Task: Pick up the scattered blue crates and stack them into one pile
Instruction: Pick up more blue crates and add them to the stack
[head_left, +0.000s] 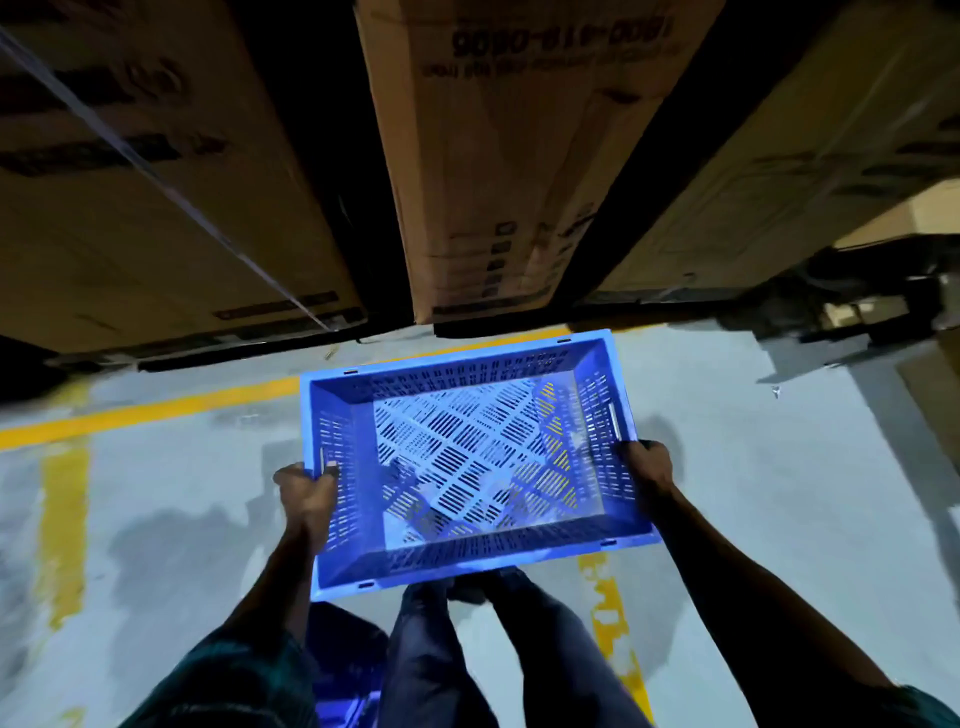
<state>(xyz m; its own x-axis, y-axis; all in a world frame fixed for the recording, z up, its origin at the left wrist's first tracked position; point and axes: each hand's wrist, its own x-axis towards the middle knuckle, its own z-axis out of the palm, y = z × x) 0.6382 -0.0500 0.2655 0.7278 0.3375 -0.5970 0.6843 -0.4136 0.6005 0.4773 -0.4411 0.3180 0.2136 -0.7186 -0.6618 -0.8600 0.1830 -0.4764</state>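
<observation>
Head view, crate: We are holding one blue crate (475, 457) up in the air, in the middle of the picture, above our legs (467, 649).
Head view, left hand: Our left hand (306, 493) is curling around the crate's side at 9 o'clock, fingers hooking into the handle slot.
Head view, right hand: Our right hand (644, 467) is gripping the other side at 3 o'clock.
Head view, floor: The grey floor (182, 493) is showing yellow lines (156, 410) at 9 and 5 o'clock.
Head view, boxes: Big cardboard boxes (493, 156) are standing at 12 o'clock.
Head view, more blue: Something blue (343, 644) is peeking out at 6 o'clock; we are guessing it is another crate, maybe the pile.
Doing it well: We are thinking it is best to keep the crate flat, keep both hands tight, line up the corners, then lower it slowly.
</observation>
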